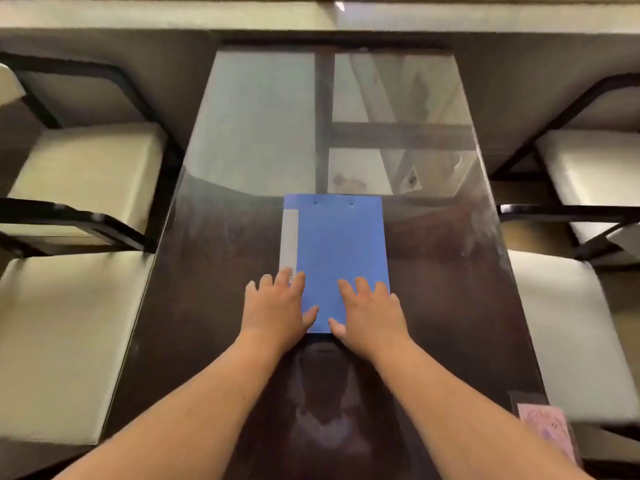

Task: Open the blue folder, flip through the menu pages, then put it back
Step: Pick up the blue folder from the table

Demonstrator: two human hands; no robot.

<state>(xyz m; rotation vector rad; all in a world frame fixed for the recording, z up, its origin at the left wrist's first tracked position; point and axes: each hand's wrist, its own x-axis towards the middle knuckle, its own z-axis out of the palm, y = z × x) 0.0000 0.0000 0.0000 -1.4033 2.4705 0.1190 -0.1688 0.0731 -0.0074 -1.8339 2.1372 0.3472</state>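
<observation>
The blue folder (341, 244) lies closed and flat in the middle of the dark glass-topped table (214, 271), with a pale label strip along its left side. My left hand (277, 306) rests palm down on the folder's near left corner, fingers spread. My right hand (369, 311) lies palm down on the near right part of the cover, fingers apart. Neither hand grips anything. The folder's near edge is partly hidden under both hands.
Cream-cushioned chairs with black frames stand on the left (79, 181) and right (588, 188) of the table. A pink patterned card (547, 427) lies at the table's near right corner. The far half of the glass reflects the ceiling.
</observation>
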